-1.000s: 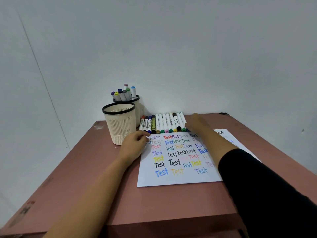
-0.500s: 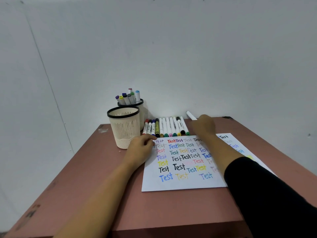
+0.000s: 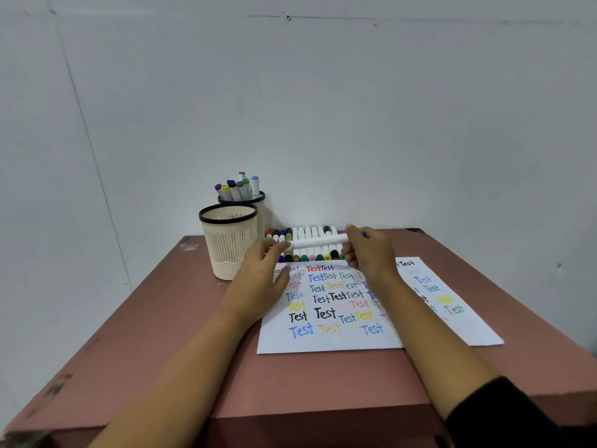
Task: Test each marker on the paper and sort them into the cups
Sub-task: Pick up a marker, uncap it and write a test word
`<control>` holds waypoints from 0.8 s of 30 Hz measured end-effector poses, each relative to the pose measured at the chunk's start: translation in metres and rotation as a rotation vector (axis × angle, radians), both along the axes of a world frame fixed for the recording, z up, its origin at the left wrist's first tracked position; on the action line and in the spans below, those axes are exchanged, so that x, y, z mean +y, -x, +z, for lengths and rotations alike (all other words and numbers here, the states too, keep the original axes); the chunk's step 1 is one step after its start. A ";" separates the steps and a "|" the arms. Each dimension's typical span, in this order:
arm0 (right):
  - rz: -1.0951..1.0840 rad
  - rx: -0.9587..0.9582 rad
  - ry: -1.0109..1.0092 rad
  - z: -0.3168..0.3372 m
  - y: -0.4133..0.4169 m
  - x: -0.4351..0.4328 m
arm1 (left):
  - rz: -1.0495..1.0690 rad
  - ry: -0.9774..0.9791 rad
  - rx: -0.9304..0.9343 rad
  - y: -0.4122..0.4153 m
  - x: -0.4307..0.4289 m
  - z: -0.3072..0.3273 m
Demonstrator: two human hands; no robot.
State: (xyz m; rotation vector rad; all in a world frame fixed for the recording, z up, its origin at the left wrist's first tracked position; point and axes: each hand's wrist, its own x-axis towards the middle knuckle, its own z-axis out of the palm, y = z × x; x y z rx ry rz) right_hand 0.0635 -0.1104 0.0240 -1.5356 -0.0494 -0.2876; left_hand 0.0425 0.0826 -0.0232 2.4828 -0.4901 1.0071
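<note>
My right hand (image 3: 368,253) grips a white marker (image 3: 318,242) held level above the marker row (image 3: 307,253). Fingers of my left hand (image 3: 263,270) pinch the marker's left end. The row of several capped markers lies along the far edge of the white paper (image 3: 355,341), which is covered with coloured "Test" words. A cream cup with a black rim (image 3: 228,240) stands to the left. Behind it a second cup (image 3: 258,202) holds several markers.
The reddish-brown table (image 3: 161,350) sits in a corner of pale walls. Its near edge drops off just below the paper. The back right corner of the table (image 3: 416,232) lies beyond my right hand.
My right hand lifted a white marker from the right end of the row and brought it left. My left hand rose from the paper's corner to meet the marker's end.
</note>
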 end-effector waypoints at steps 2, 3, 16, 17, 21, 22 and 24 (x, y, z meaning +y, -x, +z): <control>0.035 0.051 -0.085 -0.004 0.003 0.002 | -0.001 -0.053 0.013 0.001 0.000 -0.001; 0.058 0.083 -0.124 -0.005 0.004 0.002 | -0.009 -0.062 0.023 0.002 -0.001 0.000; 0.359 0.332 -0.374 -0.013 0.005 0.007 | -0.016 0.068 0.210 0.009 -0.009 0.007; 0.392 0.317 -0.370 -0.013 0.006 0.009 | -0.012 0.075 0.206 0.008 -0.009 0.007; 0.510 0.246 -0.266 -0.018 0.011 0.014 | -0.021 0.080 0.185 0.009 -0.009 0.006; 0.528 0.233 -0.246 -0.019 0.012 0.015 | -0.026 0.078 0.175 0.009 -0.009 0.007; 0.539 0.221 -0.229 -0.020 0.012 0.017 | -0.044 0.080 0.156 0.010 -0.009 0.007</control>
